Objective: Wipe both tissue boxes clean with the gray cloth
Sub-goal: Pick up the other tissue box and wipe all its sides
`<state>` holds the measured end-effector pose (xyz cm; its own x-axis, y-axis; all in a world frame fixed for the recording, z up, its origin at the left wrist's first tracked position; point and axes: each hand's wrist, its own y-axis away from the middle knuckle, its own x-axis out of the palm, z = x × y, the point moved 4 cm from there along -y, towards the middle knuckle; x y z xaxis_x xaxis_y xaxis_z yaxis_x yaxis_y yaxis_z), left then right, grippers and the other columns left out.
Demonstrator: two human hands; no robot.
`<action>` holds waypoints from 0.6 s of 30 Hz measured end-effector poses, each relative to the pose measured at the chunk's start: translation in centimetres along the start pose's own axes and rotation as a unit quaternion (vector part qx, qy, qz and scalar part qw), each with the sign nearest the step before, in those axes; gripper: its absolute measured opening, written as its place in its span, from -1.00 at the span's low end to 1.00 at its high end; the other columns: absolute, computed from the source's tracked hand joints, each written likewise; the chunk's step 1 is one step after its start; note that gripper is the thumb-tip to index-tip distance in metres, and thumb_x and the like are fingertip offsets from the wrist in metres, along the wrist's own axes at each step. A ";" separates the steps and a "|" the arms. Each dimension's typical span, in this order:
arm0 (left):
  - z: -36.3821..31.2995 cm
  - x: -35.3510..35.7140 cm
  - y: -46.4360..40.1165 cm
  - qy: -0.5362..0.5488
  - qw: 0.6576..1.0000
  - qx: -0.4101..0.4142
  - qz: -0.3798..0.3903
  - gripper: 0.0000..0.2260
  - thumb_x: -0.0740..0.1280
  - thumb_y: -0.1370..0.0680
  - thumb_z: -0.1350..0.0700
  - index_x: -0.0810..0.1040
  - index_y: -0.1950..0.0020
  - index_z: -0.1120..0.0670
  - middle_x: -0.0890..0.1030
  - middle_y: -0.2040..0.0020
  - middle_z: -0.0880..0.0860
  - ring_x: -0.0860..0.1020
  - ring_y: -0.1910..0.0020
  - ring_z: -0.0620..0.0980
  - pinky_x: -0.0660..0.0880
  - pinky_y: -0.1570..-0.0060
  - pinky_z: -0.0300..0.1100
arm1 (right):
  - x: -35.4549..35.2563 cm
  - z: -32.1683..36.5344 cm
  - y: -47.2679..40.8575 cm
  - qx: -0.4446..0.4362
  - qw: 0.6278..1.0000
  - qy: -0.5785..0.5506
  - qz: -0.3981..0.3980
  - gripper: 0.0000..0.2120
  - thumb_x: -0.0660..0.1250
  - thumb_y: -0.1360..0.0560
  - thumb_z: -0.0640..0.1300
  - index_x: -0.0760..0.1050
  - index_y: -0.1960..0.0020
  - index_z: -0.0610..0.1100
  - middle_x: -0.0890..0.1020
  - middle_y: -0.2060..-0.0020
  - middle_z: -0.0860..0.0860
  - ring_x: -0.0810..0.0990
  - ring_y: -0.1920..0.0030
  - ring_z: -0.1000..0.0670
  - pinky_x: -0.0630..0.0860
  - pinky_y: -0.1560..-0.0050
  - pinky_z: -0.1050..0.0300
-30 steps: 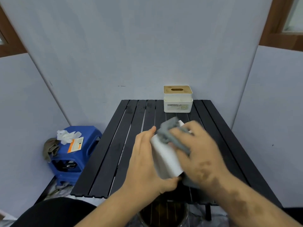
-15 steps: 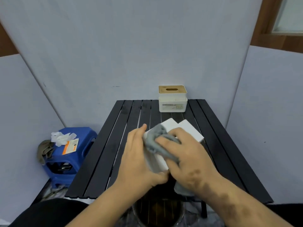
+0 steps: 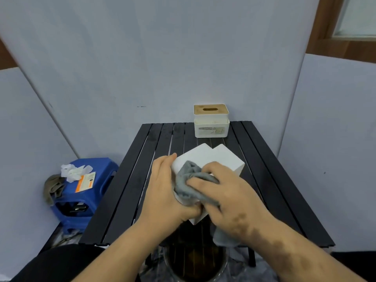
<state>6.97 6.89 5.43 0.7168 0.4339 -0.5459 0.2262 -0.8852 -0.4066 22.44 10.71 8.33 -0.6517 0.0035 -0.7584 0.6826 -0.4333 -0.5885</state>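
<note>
A plain white tissue box is tilted over the middle of the black slatted table. My left hand grips its near left side, thumb curled under the lower corner. My right hand holds the crumpled gray cloth against the box's near face, and a tail of the cloth hangs below my wrist. The second tissue box, white with a wooden slotted lid, stands upright at the table's far edge, apart from both hands.
A blue plastic stool stands left of the table with crumpled white tissue, an orange card and a brownish rag on it. A dark round bin sits under the table's near edge. Grey partition panels close in both sides and the back.
The white box has been turned and lowered so more of its top faces show. My right hand with the cloth has slid down and toward me across the box.
</note>
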 end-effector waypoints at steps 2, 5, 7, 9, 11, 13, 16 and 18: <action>0.0 -0.1 0.0 -0.007 1.000 0.002 0.000 -0.06 0.52 -0.15 -0.19 0.25 -0.47 -0.06 0.24 -0.31 -0.31 0.35 -0.31 -0.36 0.34 -0.17 -0.50 | -0.6 -1.5 0.2 -0.010 1.000 -0.002 0.009 -0.65 0.24 -0.45 -0.11 0.58 -0.20 0.04 0.51 0.05 -0.04 0.52 0.14 -0.08 0.55 0.30 -0.02; 0.0 -0.1 -0.1 -0.029 1.000 -0.001 0.006 0.00 0.51 -0.16 -0.28 0.23 -0.52 -0.02 0.22 -0.30 -0.26 0.27 -0.35 -0.34 0.28 -0.27 -0.40 | -2.6 -7.7 0.9 0.107 0.990 -0.025 -0.085 -0.65 0.38 -0.49 -0.20 0.60 -0.22 0.11 0.47 0.02 0.06 0.50 0.07 0.07 0.59 0.08 -0.07; 0.0 -0.1 -0.1 -0.036 0.999 -0.009 0.014 0.03 0.49 -0.16 -0.30 0.21 -0.55 -0.02 0.20 -0.32 -0.27 0.28 -0.34 -0.28 0.29 -0.29 -0.30 | -3.5 -10.2 1.4 0.172 0.977 -0.019 -0.123 -0.69 0.42 -0.51 -0.17 0.61 -0.22 0.07 0.48 0.04 0.09 0.50 0.08 0.11 0.59 0.04 -0.06; 0.0 -0.1 -0.2 -0.038 0.999 -0.014 0.017 0.04 0.48 -0.16 -0.30 0.20 -0.55 -0.01 0.20 -0.33 -0.26 0.29 -0.35 -0.22 0.30 -0.29 -0.28 | -3.2 -9.2 1.5 0.167 0.980 -0.004 -0.112 -0.72 0.40 -0.52 -0.15 0.62 -0.20 0.06 0.45 0.04 0.08 0.51 0.11 0.07 0.60 0.10 -0.04; 0.1 -0.1 -0.2 -0.029 0.999 -0.017 0.013 0.04 0.49 -0.15 -0.29 0.21 -0.55 0.01 0.21 -0.31 -0.26 0.32 -0.34 -0.21 0.34 -0.28 -0.30 | -2.1 -5.3 1.2 0.099 0.992 -0.016 -0.076 -0.69 0.39 -0.49 -0.16 0.61 -0.20 0.05 0.44 0.04 0.05 0.51 0.15 0.02 0.57 0.20 -0.01; 0.4 -0.1 -0.2 -0.015 1.000 -0.018 0.010 0.04 0.49 -0.13 -0.24 0.22 -0.53 0.02 0.22 -0.28 -0.27 0.34 -0.32 -0.25 0.37 -0.27 -0.38 | -0.6 -1.2 1.1 0.007 0.999 -0.035 -0.025 -0.63 0.37 -0.43 -0.20 0.58 -0.20 0.04 0.47 0.03 0.00 0.51 0.15 -0.01 0.55 0.27 0.02; 0.6 -0.1 -0.3 -0.012 1.000 -0.011 0.008 0.01 0.50 -0.12 -0.21 0.24 -0.51 0.03 0.23 -0.28 -0.23 0.36 -0.30 -0.26 0.34 -0.19 -0.50 | -0.3 -1.3 1.0 -0.038 0.999 -0.023 0.004 -0.58 0.36 -0.40 -0.23 0.59 -0.21 0.05 0.49 0.02 -0.02 0.52 0.17 0.02 0.55 0.28 0.08; 0.2 -0.1 -0.2 -0.018 1.000 -0.013 0.006 0.00 0.51 -0.15 -0.23 0.24 -0.51 0.00 0.23 -0.29 -0.23 0.31 -0.33 -0.33 0.31 -0.17 -0.52 | -1.6 -4.8 1.1 0.044 0.994 -0.080 -0.062 -0.61 0.40 -0.45 -0.27 0.62 -0.18 0.10 0.47 0.03 0.02 0.53 0.17 0.09 0.52 0.18 0.28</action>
<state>6.74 7.09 5.43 0.6956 0.4287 -0.5766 0.2351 -0.8941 -0.3811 25.81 14.55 7.58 -0.7781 -0.0788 -0.6232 0.5670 -0.5154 -0.6426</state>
